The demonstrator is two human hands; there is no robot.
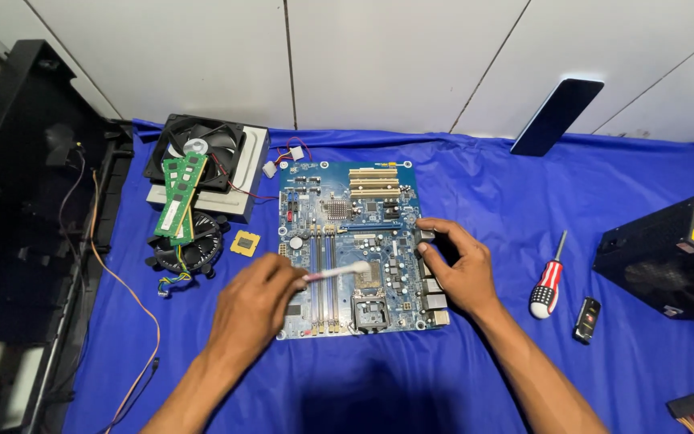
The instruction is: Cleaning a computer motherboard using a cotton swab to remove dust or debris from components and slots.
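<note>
A blue motherboard [355, 249] lies flat on the blue cloth covering the worktop, between both hands. The left hand [255, 309] has its fingers closed around the handle of a white brush [339, 272], bristles over the board near the processor socket. The right hand [455, 265] rests on the board's right edge, fingers curled against the rear ports. The board looks stiff, light and fragile; its edges seem the safest hold

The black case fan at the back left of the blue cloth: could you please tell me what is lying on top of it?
Two green memory sticks lie across the black case fan, overhanging its front edge. The fan blades under them are hidden.
</note>
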